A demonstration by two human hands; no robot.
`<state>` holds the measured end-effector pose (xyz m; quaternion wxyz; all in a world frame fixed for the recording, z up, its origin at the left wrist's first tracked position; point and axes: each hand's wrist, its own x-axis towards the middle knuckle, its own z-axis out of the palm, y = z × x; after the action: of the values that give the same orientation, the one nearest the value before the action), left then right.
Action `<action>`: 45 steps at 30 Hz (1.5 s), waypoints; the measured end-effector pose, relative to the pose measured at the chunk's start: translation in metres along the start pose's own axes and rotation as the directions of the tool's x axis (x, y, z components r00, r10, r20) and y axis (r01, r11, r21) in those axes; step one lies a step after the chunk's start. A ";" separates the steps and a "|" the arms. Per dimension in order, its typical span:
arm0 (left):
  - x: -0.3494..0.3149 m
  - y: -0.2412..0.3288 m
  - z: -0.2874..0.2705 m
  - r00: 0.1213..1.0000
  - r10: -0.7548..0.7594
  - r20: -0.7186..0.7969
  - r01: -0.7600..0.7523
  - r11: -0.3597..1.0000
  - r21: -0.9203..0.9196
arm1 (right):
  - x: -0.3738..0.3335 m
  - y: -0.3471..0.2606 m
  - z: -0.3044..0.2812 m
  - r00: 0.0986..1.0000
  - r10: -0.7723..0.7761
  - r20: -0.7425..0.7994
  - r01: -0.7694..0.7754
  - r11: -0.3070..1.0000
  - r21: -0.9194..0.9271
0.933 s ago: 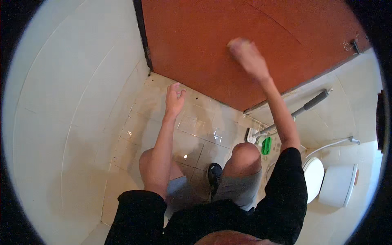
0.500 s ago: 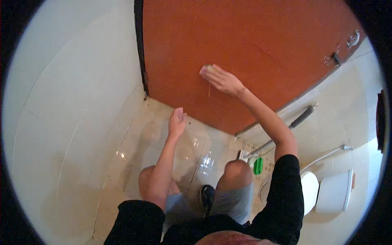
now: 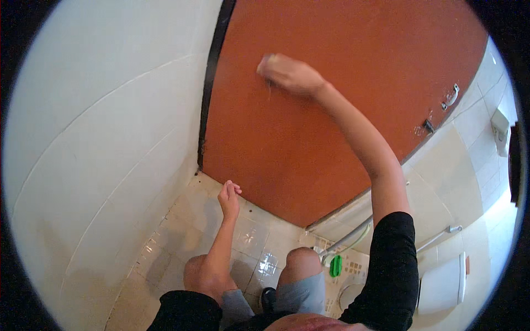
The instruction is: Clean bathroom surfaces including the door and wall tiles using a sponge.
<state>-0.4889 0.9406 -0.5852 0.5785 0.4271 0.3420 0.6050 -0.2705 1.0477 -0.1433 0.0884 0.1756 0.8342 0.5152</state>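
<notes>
My right hand (image 3: 291, 75) presses a small pale sponge (image 3: 266, 62) against the reddish-brown door (image 3: 309, 143), high toward its left side. The hand is smeared by motion and covers most of the sponge; a thin wet streak runs down the door just below. Low down, near the door's bottom left corner, my left hand (image 3: 229, 197) hangs in front of my left knee. Its fingers are curled in, with nothing seen in them.
A white wall (image 3: 110, 121) rises at the left, beside the door's black frame (image 3: 208, 94). On the door's right side are a handle (image 3: 451, 97) and a dark latch (image 3: 428, 126). A green brush-like object (image 3: 335, 266) lies on the tiled floor near a white toilet tank (image 3: 441, 287).
My right hand has moved up and slightly left on the door with the sponge. The view has tilted upward, so the floor and my left hand appear lower.
</notes>
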 end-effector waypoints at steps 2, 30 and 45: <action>0.004 -0.002 -0.001 0.999 -0.002 -0.035 0.002 1.000 0.006 | 0.030 0.062 -0.026 0.915 0.399 -0.055 -0.401 0.915 -0.050; 0.021 0.070 -0.010 0.889 0.013 0.458 0.405 0.446 -0.798 | -0.005 -0.038 0.037 0.936 -0.050 0.347 -0.001 0.989 0.145; -0.018 0.198 0.057 0.686 0.185 0.703 0.362 0.751 -0.552 | -0.059 0.161 -0.221 0.661 0.728 -0.181 -0.748 0.656 -0.096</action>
<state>-0.5184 0.8985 -0.3851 0.8061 0.3807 -0.1253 0.4354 -0.2565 0.9079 0.0986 -0.1678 0.4586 0.6498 0.5824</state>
